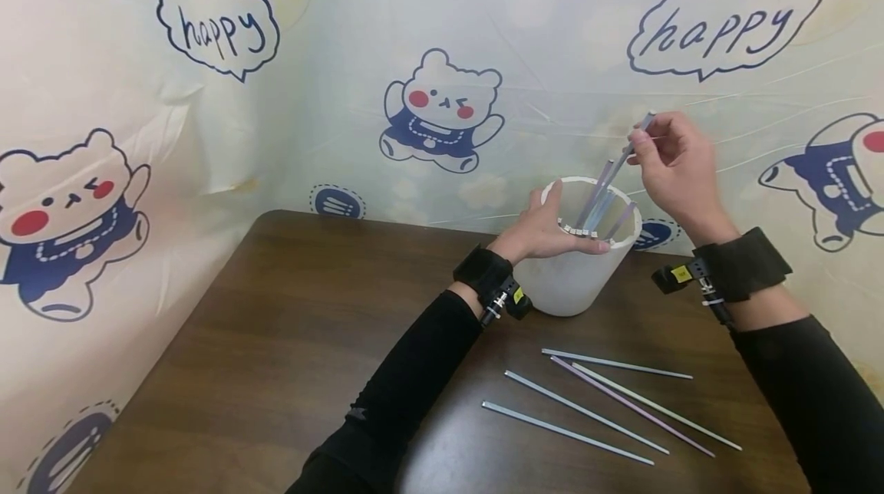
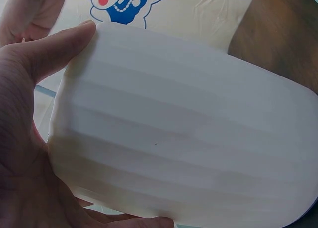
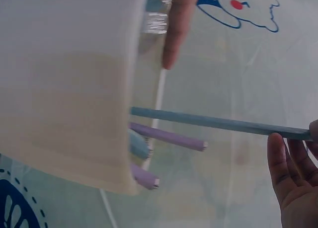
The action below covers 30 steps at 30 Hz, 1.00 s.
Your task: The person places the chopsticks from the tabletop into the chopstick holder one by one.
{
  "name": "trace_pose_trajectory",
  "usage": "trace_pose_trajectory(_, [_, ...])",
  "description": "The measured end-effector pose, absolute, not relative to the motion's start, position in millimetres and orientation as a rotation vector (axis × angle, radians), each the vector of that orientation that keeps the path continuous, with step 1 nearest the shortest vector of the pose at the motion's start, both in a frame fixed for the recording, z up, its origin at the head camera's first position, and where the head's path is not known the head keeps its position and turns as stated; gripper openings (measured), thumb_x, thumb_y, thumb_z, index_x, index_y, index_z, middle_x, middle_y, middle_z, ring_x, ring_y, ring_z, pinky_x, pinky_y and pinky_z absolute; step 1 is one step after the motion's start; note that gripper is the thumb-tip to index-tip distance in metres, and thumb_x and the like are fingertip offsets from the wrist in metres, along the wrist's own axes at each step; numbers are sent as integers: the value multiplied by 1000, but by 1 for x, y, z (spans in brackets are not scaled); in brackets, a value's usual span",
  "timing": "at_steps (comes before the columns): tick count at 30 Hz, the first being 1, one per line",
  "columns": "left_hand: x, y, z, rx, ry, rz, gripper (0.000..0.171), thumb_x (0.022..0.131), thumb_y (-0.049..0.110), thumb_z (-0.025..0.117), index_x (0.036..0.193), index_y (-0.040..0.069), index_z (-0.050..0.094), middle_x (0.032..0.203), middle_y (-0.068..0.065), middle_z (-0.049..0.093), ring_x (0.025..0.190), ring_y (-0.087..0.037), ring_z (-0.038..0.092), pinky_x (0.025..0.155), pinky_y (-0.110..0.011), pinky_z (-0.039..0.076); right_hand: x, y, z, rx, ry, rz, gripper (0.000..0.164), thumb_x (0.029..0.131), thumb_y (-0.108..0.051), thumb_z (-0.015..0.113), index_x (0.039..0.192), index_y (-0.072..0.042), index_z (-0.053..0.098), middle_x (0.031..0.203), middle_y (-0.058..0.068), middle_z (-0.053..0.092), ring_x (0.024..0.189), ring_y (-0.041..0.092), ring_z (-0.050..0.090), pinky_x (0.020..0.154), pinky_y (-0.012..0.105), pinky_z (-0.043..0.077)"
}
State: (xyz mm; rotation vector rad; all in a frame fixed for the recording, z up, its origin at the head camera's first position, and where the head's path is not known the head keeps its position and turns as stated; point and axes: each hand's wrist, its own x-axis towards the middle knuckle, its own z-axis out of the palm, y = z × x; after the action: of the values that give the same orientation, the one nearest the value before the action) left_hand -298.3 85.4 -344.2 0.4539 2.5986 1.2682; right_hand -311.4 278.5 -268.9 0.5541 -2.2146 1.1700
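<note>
A white ribbed bin (image 1: 562, 283) stands tilted near the table's back edge, its mouth towards me. My left hand (image 1: 535, 232) spans the mouth and grips the rim, thumb and fingers on opposite sides; the bin's wall (image 2: 184, 123) fills most of the left wrist view. Above the opening my right hand (image 1: 680, 164) pinches the upper end of a long thin blue stick (image 3: 213, 121), whose lower end is inside the bin. Shorter-showing purple sticks (image 3: 171, 137) and a pale blue one (image 3: 139, 144) poke out of the mouth. The bin's bottom inside is hidden.
Several thin sticks lie on the brown table (image 1: 276, 340) in front of the bin: blue ones (image 1: 566, 433), a purple one (image 1: 635, 408) and a pale green one (image 1: 656, 406). A printed cloth (image 1: 331, 95) with cartoon bears hangs right behind the table.
</note>
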Motion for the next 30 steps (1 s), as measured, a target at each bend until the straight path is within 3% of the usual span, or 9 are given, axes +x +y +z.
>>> trace_pose_trajectory(10, [-298,85,-345,454,2595,1238,126,72,69,79,164,31,3,172,-4,9,146,-26,39,114,-51,45,-311,279,-290,469,-2360,1032,29,103,-25,60,114,1,67,97,-18,61,92,-9,55,79,8,43])
trace_pose_trajectory(14, [-297,84,-344,450,2604,1232,125,72,68,80,164,31,3,171,-4,10,144,-25,41,113,-49,46,-313,282,-298,445,-2368,1029,30,102,-26,61,110,2,68,94,-18,60,88,-7,54,77,8,42])
trace_pose_trajectory(20, [-296,83,-343,443,2599,1229,125,72,69,79,164,33,2,171,-3,10,142,-25,42,112,-49,47,-312,289,-306,399,-2397,1031,31,103,-26,59,109,3,68,89,-27,54,85,-5,52,75,9,40])
trace_pose_trajectory(30, [-297,85,-344,464,2620,1226,125,73,67,80,164,30,3,170,-6,11,143,-25,41,111,-46,48,-313,296,-320,378,-2408,1025,29,101,-24,62,100,4,69,81,-27,54,79,-4,52,70,8,40])
